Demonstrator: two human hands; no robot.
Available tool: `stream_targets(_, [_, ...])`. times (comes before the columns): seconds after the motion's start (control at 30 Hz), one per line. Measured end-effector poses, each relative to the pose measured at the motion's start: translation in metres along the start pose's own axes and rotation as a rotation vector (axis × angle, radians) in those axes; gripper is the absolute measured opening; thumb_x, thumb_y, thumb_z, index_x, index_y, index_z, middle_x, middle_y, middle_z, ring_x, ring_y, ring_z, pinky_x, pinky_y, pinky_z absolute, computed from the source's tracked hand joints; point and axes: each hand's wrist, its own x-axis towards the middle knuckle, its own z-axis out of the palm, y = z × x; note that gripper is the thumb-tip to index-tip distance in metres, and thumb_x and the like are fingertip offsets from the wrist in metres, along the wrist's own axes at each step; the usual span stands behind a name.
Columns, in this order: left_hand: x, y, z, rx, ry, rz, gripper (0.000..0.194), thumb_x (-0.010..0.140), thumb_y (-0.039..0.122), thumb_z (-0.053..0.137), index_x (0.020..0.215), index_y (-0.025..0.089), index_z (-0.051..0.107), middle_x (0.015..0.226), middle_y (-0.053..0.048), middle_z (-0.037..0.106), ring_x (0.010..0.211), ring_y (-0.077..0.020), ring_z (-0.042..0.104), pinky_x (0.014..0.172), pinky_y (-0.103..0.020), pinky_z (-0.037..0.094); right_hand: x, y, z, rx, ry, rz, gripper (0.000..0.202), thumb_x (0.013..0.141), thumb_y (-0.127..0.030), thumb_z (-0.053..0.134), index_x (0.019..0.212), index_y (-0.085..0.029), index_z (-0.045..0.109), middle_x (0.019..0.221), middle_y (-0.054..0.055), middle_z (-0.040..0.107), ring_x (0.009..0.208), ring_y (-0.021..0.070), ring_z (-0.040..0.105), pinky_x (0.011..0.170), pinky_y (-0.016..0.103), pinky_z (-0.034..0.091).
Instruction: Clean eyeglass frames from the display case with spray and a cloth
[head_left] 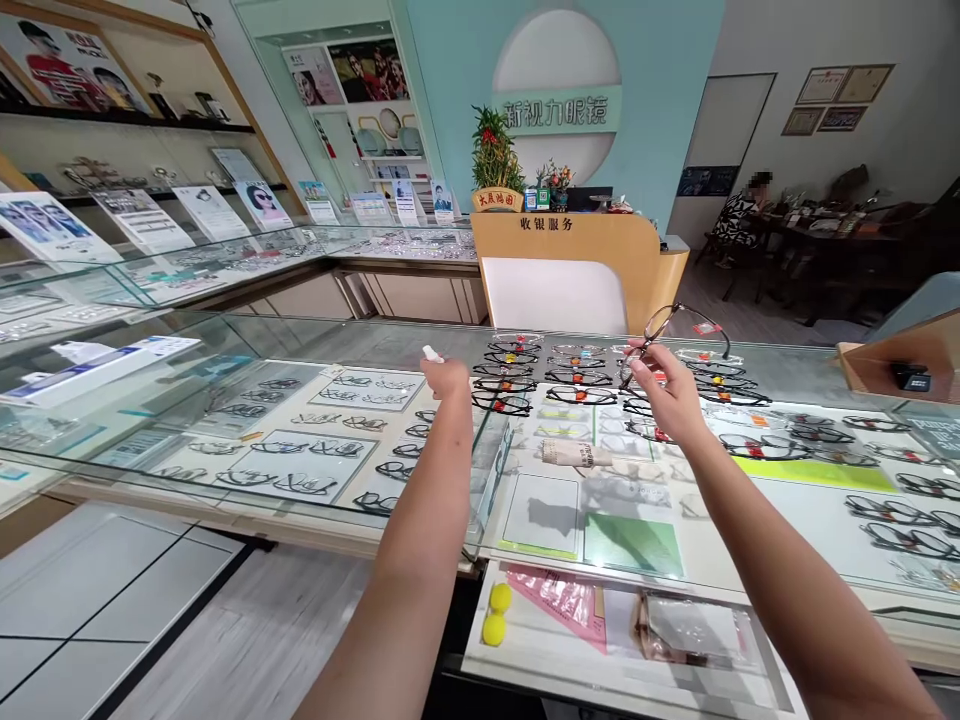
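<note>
A: Far left, then.

B: One glass counter [375, 340]; in its left bay, spectacles [307, 484] in rows beneath the pane.

A: Next, the left hand [448, 376]?

B: Raised over the counter, fingers curled round one small white item [431, 354]. Only the tip shows, aimed up and left, away from the other hand; the remainder is hidden.

A: Centre?

B: Dark frames [504, 386] in stacked rows, several with red tags. Nearer the person, one beige cloth [566, 454] and one green sheet [634, 545]. Below, one open drawer [525, 675] with a yellow two-lobed item [494, 630] at its left end.

A: Right hand [643, 362]?

B: Thumb and fingers pinched narrow on one held pair of eyeglasses [679, 306]. Its longer visible stretch runs rightward from the fingertips in an arch, red tag attached, above the rows. The white item lies well to the left of it; the right hand alone touches it.

A: Far right?

B: Further frames [907, 540], beyond the right forearm.
</note>
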Motion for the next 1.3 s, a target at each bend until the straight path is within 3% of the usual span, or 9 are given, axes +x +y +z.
stream_targets(0.1, [-0.005,0.014,0.003,-0.031,0.128,0.018,0.033,0.108,0.031,0.039,0.138,0.018,0.048,0.132,-0.02,0.063,0.125,-0.0314,0.064,0.116,-0.053,0.048,0.001,-0.001,-0.001,0.027,0.006,0.008,0.04,0.107,-0.059,0.061,0.126,-0.026,0.076,0.132,0.01,0.08,0.108,0.0287,0.073,0.1,0.047,0.057])
stream_targets(0.2, [-0.021,0.038,0.009,-0.135,0.088,0.155,0.038,0.106,0.054,0.05,0.124,0.021,0.054,0.118,-0.012,0.067,0.108,-0.025,0.066,0.104,-0.041,0.054,0.003,-0.001,-0.003,0.068,0.005,0.03,0.042,0.107,-0.061,0.059,0.12,-0.025,0.077,0.135,0.011,0.08,0.117,0.0305,0.073,0.106,0.048,0.056])
stream_targets(0.27, [-0.038,0.058,0.013,-0.277,-0.065,0.209,0.055,0.096,0.076,0.058,0.113,0.024,0.056,0.102,-0.007,0.065,0.095,-0.0226,0.065,0.087,-0.037,0.057,0.003,-0.002,-0.004,0.112,-0.007,0.046,0.042,0.107,-0.062,0.059,0.119,-0.025,0.077,0.134,0.011,0.08,0.12,0.0304,0.073,0.11,0.049,0.054])
stream_targets(0.33, [-0.06,0.077,0.015,-0.449,-0.349,0.157,0.068,0.084,0.093,0.058,0.096,0.026,0.055,0.083,-0.002,0.057,0.077,-0.0202,0.06,0.068,-0.034,0.054,0.003,-0.003,-0.004,0.163,-0.032,0.06,0.041,0.107,-0.062,0.06,0.121,-0.026,0.076,0.134,0.01,0.079,0.12,0.0297,0.073,0.113,0.05,0.054])
stream_targets(0.43, [-0.095,0.102,0.011,-0.602,-0.822,0.081,0.085,0.081,0.108,0.03,0.073,0.026,0.052,0.071,-0.004,0.05,0.069,-0.021,0.057,0.062,-0.037,0.056,0.002,-0.006,-0.002,0.241,-0.081,0.089,0.043,0.105,-0.065,0.063,0.12,-0.027,0.076,0.135,0.01,0.079,0.116,0.0292,0.075,0.113,0.05,0.056])
stream_targets(0.63, [-0.141,0.123,0.005,-0.599,-1.11,0.004,0.096,0.077,0.112,0.01,0.058,0.026,0.047,0.062,-0.005,0.043,0.065,-0.0218,0.053,0.059,-0.04,0.056,0.0,-0.015,0.008,0.364,-0.213,0.131,0.045,0.101,-0.067,0.069,0.118,-0.027,0.078,0.124,0.009,0.081,0.107,0.0276,0.076,0.106,0.048,0.061])
stream_targets(0.77, [-0.149,0.116,0.017,-0.576,-1.048,0.055,0.091,0.083,0.107,0.012,0.059,0.026,0.047,0.062,-0.004,0.042,0.063,-0.0202,0.051,0.061,-0.038,0.053,-0.002,-0.024,0.012,0.374,-0.32,0.148,0.043,0.102,-0.066,0.067,0.118,-0.029,0.081,0.12,0.008,0.082,0.102,0.0277,0.076,0.101,0.049,0.063])
stream_targets(1.03, [-0.149,0.103,0.024,-0.276,-0.805,0.477,0.068,0.095,0.087,0.038,0.07,0.025,0.048,0.072,-0.001,0.051,0.074,-0.0197,0.048,0.077,-0.037,0.045,-0.008,-0.033,0.017,0.371,-0.428,0.153,0.045,0.104,-0.066,0.065,0.119,-0.028,0.081,0.115,0.007,0.081,0.1,0.0265,0.074,0.094,0.045,0.064])
stream_targets(1.3, [-0.131,0.105,0.019,-0.331,-0.736,0.393,0.066,0.096,0.084,0.037,0.07,0.025,0.05,0.07,-0.002,0.052,0.068,-0.0196,0.048,0.072,-0.036,0.042,-0.004,-0.031,0.011,0.445,-0.404,0.179,0.043,0.104,-0.064,0.065,0.121,-0.028,0.08,0.121,0.007,0.081,0.097,0.0261,0.076,0.095,0.045,0.062])
